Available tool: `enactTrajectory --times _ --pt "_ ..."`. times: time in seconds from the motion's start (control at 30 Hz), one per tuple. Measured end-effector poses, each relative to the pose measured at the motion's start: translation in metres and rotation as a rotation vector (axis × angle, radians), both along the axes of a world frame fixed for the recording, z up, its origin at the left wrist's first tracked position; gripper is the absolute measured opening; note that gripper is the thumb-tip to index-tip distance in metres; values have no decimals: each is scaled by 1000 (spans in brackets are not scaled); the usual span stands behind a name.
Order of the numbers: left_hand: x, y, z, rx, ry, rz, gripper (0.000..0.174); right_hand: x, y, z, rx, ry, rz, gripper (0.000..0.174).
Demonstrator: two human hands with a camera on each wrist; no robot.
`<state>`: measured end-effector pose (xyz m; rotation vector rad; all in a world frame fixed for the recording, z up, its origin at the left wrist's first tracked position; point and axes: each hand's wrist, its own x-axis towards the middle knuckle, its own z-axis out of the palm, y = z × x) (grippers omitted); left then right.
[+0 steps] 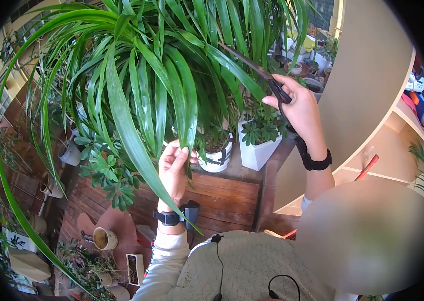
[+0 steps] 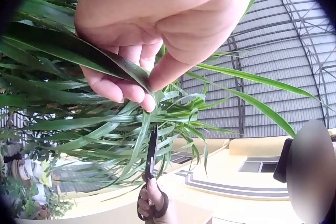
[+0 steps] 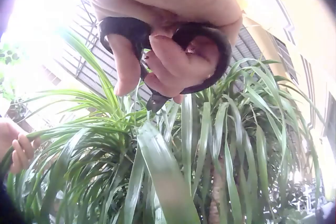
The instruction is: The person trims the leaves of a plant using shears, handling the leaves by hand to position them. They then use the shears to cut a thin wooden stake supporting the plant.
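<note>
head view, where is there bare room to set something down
Bare: the reddish boards, bordered by the left hand, the white pots and the grey-green shirt. Crowded: the brown surface holding other pots, and the dense hanging leaves.

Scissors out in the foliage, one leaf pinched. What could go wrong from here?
Wrong cut: the scissors lie among overlapping leaves, so closing them might nick a neighbor.
Fingers: the left hand pinches a leaf near its lower end; bringing the blades there could put fingertips at risk.
Snag: a broad leaf crosses in front of the left wrist device and may catch if that arm moves.
</note>
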<state>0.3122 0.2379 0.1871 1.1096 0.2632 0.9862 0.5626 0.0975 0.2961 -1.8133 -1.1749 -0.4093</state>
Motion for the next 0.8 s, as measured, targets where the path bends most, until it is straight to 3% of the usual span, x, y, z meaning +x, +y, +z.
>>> enactTrajectory --times 0.8 --pt "5 1 0 10 -37 -52 16 9 0 1 7 43 61 59"
